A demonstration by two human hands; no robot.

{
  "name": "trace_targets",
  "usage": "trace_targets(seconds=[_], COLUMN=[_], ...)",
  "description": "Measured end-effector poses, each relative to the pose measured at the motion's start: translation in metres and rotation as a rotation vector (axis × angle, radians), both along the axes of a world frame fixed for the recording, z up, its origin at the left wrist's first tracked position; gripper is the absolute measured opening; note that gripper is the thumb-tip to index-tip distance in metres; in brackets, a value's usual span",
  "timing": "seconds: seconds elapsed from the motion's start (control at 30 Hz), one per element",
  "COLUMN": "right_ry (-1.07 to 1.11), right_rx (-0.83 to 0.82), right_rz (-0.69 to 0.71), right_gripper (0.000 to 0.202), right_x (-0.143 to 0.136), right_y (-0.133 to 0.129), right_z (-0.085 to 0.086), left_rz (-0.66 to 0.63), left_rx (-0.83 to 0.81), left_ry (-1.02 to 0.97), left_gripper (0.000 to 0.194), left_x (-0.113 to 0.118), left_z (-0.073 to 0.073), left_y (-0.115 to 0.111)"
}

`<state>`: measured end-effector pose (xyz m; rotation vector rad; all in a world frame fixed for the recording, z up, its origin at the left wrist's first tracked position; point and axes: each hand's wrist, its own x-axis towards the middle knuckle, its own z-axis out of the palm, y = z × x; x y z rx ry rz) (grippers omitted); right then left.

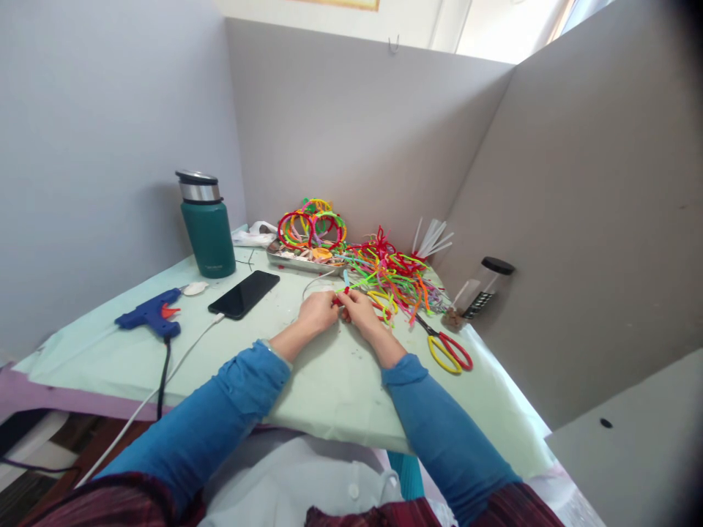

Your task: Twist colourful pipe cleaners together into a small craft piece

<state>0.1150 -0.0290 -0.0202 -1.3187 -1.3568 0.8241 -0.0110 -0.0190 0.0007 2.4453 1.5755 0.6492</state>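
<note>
Close together over the middle of the table, my left hand [319, 312] and my right hand [359, 313] pinch a fuzzy red pipe cleaner [344, 291] between their fingertips. Most of it is hidden by my fingers. A bright green pipe cleaner [362, 281] sticks out just beyond the fingertips; whether it joins the red one I cannot tell. Yellow pipe cleaner loops [391, 307] lie right beside my right hand. Behind them spreads a tangled heap of multicoloured pipe cleaners [392, 271].
A metal tray [280, 258] bears pipe cleaner rings [296, 230]. Scissors [447, 350] and a clear jar [486, 289] are at right. On the left are a green bottle [207, 234], a phone [244, 294] with a white cable, and a blue glue gun [151, 315]. Grey partitions [351, 132] enclose the table.
</note>
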Motion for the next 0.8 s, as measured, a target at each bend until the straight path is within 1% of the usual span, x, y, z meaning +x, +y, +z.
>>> trace_targets(seconds=[0.37,0.57,0.8], right_ry=[0.027,0.021,-0.014], right_rx=[-0.005,-0.002,0.001], right_rz=[-0.007,-0.009,-0.015], right_gripper=[0.027,0.026,0.026], right_x=[-0.0006,-0.0004,0.0007], right_y=[-0.0002,0.0001,0.0018], right_z=[0.0006,0.0,-0.0015], left_rz=[0.016,0.008,0.015], left_rx=[-0.025,-0.004,-0.019], left_ry=[-0.007,0.008,0.007], left_gripper=[0.027,0.027,0.026], left_x=[0.0006,0.0003,0.0004], left_z=[0.0014,0.0006,0.0006], left_y=[0.0004,-0.0004,-0.0007])
